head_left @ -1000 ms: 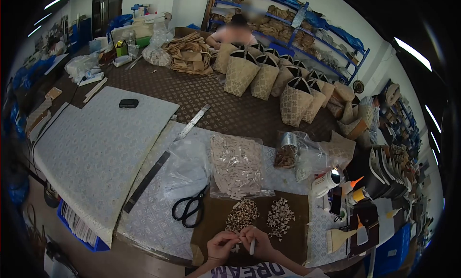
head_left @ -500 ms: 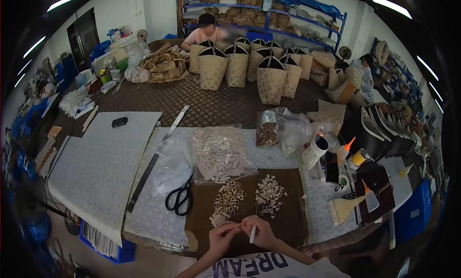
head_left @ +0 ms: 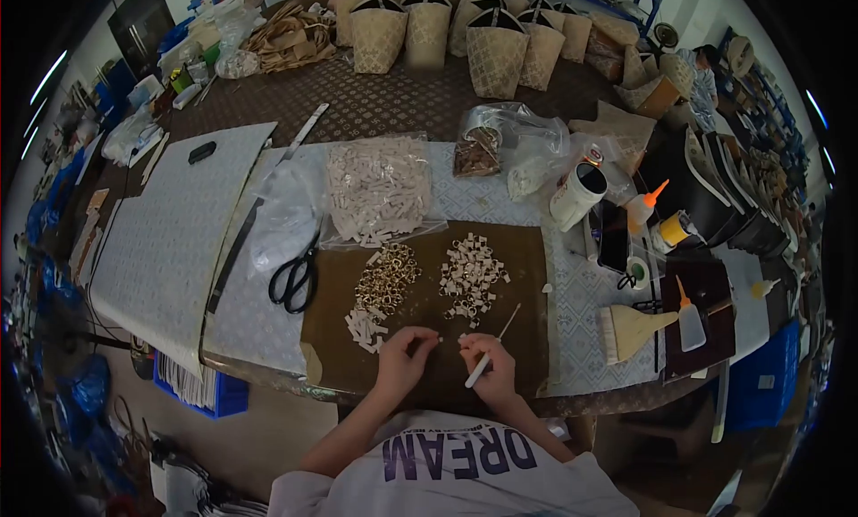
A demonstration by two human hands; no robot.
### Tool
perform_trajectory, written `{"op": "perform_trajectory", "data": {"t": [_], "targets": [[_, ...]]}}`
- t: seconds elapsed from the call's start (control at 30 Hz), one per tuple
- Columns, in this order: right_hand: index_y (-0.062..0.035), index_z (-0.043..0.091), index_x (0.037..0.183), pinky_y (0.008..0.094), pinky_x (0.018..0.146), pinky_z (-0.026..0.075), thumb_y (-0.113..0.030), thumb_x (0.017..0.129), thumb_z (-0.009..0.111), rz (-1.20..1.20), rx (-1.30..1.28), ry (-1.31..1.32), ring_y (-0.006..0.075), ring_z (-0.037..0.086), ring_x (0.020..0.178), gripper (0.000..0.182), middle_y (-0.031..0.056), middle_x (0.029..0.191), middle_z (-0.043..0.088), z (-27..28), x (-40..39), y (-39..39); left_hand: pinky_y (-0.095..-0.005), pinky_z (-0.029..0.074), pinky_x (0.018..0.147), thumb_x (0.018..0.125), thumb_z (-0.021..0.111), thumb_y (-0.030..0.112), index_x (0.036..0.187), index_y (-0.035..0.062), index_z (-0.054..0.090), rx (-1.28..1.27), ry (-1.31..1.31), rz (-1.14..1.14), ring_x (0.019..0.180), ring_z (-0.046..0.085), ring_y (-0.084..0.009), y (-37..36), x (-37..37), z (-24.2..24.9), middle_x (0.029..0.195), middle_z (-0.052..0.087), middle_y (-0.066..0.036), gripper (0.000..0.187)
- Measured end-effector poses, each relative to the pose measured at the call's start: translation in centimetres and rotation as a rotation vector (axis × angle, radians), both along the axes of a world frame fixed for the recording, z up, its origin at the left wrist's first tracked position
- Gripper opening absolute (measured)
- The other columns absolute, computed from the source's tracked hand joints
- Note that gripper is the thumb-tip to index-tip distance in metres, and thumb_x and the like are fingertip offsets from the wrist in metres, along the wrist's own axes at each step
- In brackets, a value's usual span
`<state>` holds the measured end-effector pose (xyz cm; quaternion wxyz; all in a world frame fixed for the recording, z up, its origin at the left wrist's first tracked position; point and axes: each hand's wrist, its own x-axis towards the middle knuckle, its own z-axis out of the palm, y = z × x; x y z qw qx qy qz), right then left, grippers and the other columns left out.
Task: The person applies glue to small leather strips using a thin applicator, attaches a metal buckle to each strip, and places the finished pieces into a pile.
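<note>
My left hand (head_left: 407,361) is over the brown mat (head_left: 523,294) near the table's front edge, its thumb and forefinger pinched on a tiny pale piece. To its right my right hand (head_left: 490,367) holds a white-handled thin tool (head_left: 479,370) slanting up to the right, and a small pale bit shows at its fingertips. The two hands are apart. Beyond them lie a heap of gold rings (head_left: 386,280) and a heap of small pale looped pieces (head_left: 471,276). Pale strips (head_left: 365,327) lie beside my left hand. A clear bag of pale strips (head_left: 377,186) rests behind the heaps.
Black scissors (head_left: 293,280) and a metal ruler (head_left: 304,131) lie left. On the right are a white can (head_left: 579,195), a phone (head_left: 613,240), a brush (head_left: 633,331) and a glue bottle (head_left: 690,325). Patterned bags (head_left: 496,57) stand at the back; a person (head_left: 702,79) is far right.
The view has tilted down. My hands have drawn apart, and the tool in my right hand now slants rightward with its thin tip showing.
</note>
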<state>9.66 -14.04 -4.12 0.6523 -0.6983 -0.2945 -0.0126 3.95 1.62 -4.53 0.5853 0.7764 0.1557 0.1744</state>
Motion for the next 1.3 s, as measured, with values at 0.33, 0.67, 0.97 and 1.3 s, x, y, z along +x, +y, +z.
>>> {"op": "perform_trajectory", "data": {"t": [0.33, 0.67, 0.97, 1.3], "targets": [[0.0, 0.054, 0.084, 0.0268, 0.073, 0.05, 0.009, 0.081, 0.059, -0.038, 0.016, -0.055, 0.0163, 0.062, 0.082, 0.011, 0.0128, 0.091, 0.064, -0.8, 0.2, -2.1, -0.0372, 0.05, 0.072, 0.078, 0.062, 0.002, 0.105, 0.0032, 0.054, 0.297, -0.101, -0.152, 0.083, 0.06, -0.0309, -2.0, 6.7, -0.9, 0.101, 0.052, -0.015, 0.028], [-0.0026, 0.047, 0.092, 0.0253, 0.073, 0.051, 0.009, 0.081, 0.06, -0.107, 0.209, 0.319, 0.0143, 0.06, 0.079, 0.02, 0.0121, 0.091, 0.061, 0.6, 1.0, -1.5, -0.0373, 0.048, 0.075, 0.079, 0.063, 0.01, 0.092, 0.0043, 0.066, 0.804, -0.008, -0.024, 0.09, 0.055, -0.0286, 5.9, 9.3, -0.6, 0.089, 0.056, -0.011, 0.014], [-0.0021, 0.047, 0.09, 0.0238, 0.07, 0.051, 0.007, 0.084, 0.057, -0.081, 0.255, 0.476, 0.0135, 0.061, 0.076, 0.015, 0.0127, 0.09, 0.061, 1.4, 1.8, 0.7, -0.0276, 0.051, 0.061, 0.086, 0.058, 0.005, 0.095, 0.0015, 0.064, 0.141, 0.017, -0.083, 0.068, 0.063, -0.0183, 6.0, 6.3, 2.1, 0.084, 0.063, -0.008, 0.012], [-0.0029, 0.047, 0.088, 0.0229, 0.074, 0.049, 0.008, 0.082, 0.059, 0.038, 0.233, 0.527, 0.0121, 0.06, 0.081, 0.017, 0.0106, 0.09, 0.062, 2.7, 1.0, 3.2, -0.024, 0.05, 0.078, 0.091, 0.051, 0.004, 0.105, -0.0019, 0.059, -0.796, 0.041, -0.195, 0.084, 0.062, -0.0125, 2.9, -0.4, 4.1, 0.091, 0.063, -0.007, 0.017]]}}
